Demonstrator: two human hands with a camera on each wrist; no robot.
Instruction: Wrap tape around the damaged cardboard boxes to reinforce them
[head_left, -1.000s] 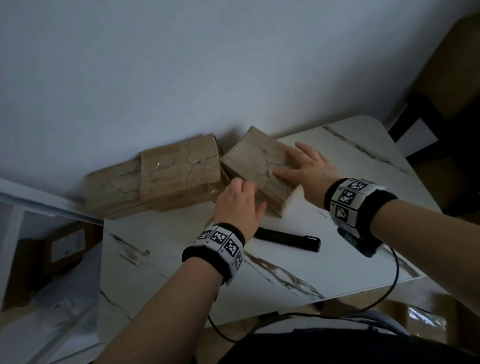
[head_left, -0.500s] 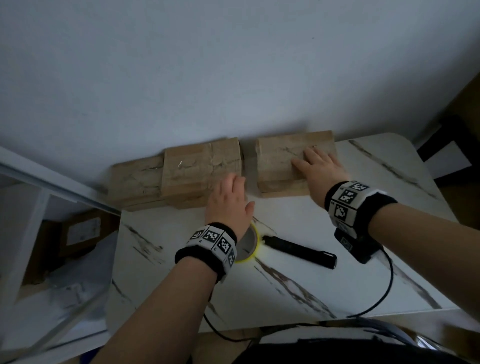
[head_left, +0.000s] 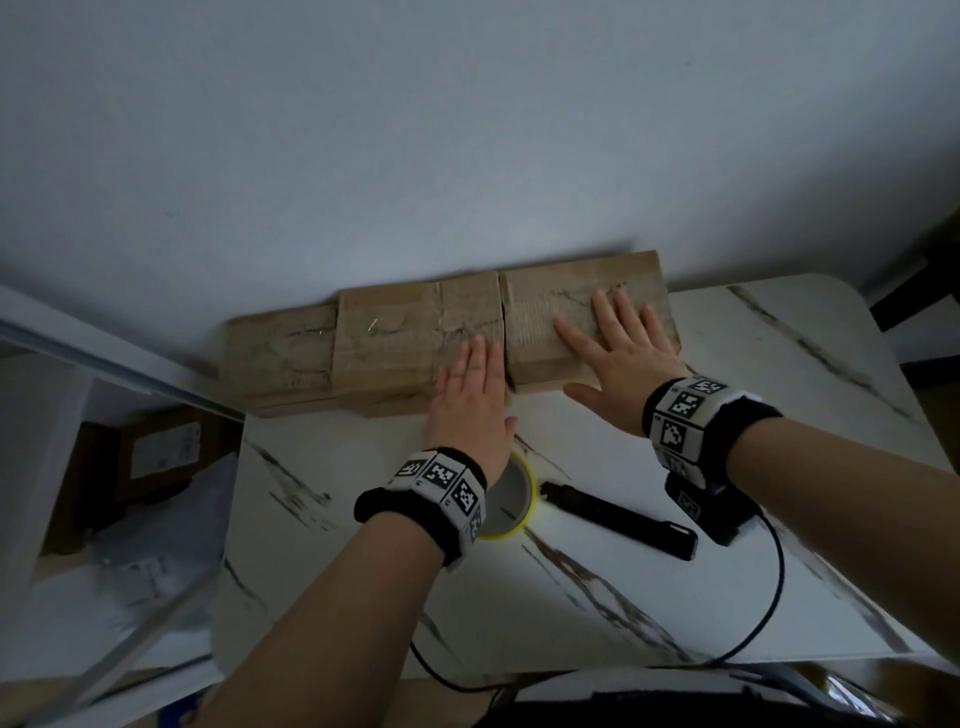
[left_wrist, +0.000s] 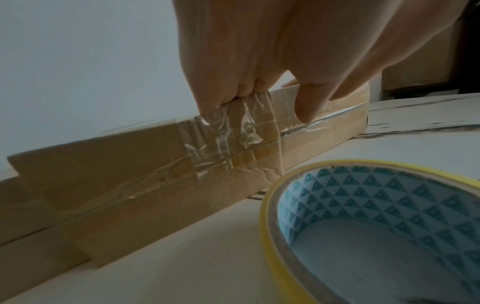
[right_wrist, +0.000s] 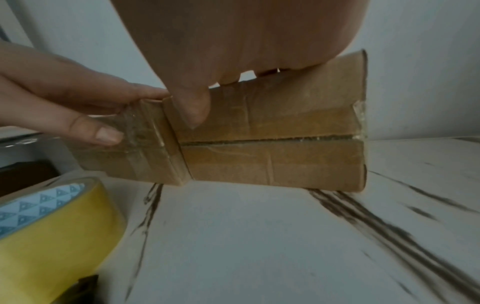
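From my remote station I am watching the right hand (head_left: 618, 358) lying flat, fingers straight and spread, on top of the right-hand cardboard box (head_left: 545, 317), which is sitting at the far edge of the marble-patterned table (head_left: 810, 374) against the pale wall (head_left: 467, 130). The thumb (right_wrist: 192, 107) is hanging over the box's front face, above the slit between its flaps; nothing is being gripped. The left hand (head_left: 470, 405) is resting with straight, closed-together fingers on the near right corner of the middle cardboard box (head_left: 395, 343), whose crinkled clear tape (left_wrist: 228, 133) is showing beneath the fingertips (left_wrist: 207, 102); it too is holding nothing. The two boxes are standing side by side, touching, and a third, lower box (head_left: 275, 358) is lying just left of them, also against the wall. The yellow tape roll (head_left: 511, 499) is lying flat on the table just behind the left wrist, partly hidden by it, and a black utility knife (head_left: 618, 519) is lying just beside the roll to the right. A black cable (head_left: 769, 597) is looping from the right wrist camera across the table's near edge.
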